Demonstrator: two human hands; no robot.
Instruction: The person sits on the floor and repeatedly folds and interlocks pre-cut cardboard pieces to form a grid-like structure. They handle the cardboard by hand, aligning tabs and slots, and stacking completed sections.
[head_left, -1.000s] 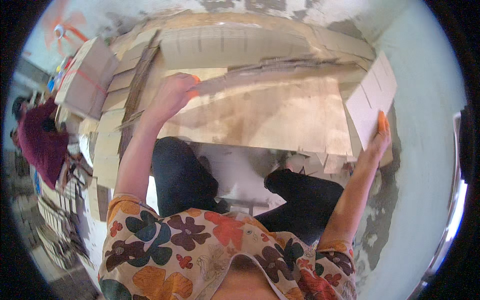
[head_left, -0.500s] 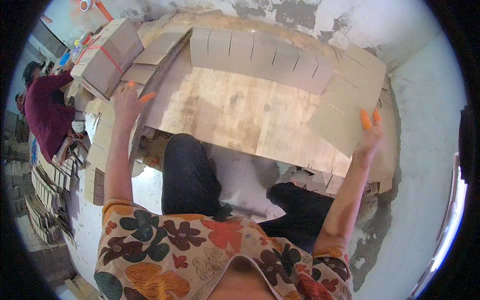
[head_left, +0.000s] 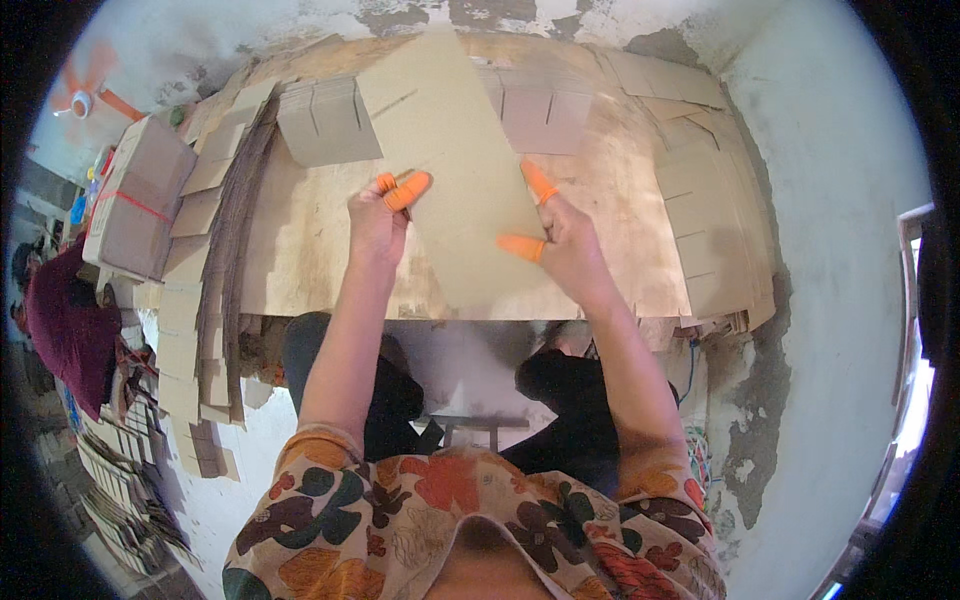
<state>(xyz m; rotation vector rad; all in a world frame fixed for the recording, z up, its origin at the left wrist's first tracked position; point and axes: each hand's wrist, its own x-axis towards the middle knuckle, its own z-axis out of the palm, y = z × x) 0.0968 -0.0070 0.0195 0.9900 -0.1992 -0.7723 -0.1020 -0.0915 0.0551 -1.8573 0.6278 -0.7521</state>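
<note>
A flat tan cardboard sheet (head_left: 440,130) with slits hangs tilted over the wooden table, between my two hands. My left hand (head_left: 380,225) is closed at its left edge, with orange covers on the thumb and a finger. My right hand (head_left: 570,240) grips its right edge, the orange-covered thumb lying over the face and a covered finger along the side. Behind the sheet, a row of slotted cardboard strips (head_left: 325,120) stands upright on the table, its middle hidden by the sheet.
Cardboard stacks lie at the table's left (head_left: 205,215) and right (head_left: 715,215). A strapped carton (head_left: 145,200) stands at far left, near a person in a maroon top (head_left: 75,320). The wooden table (head_left: 300,260) meets walls behind; more cardboard bundles (head_left: 125,490) lie on the floor.
My right hand has brought the sheet from the right stack to the middle. My left hand has come from the left stack to the sheet's left edge. The view has shifted rightward.
</note>
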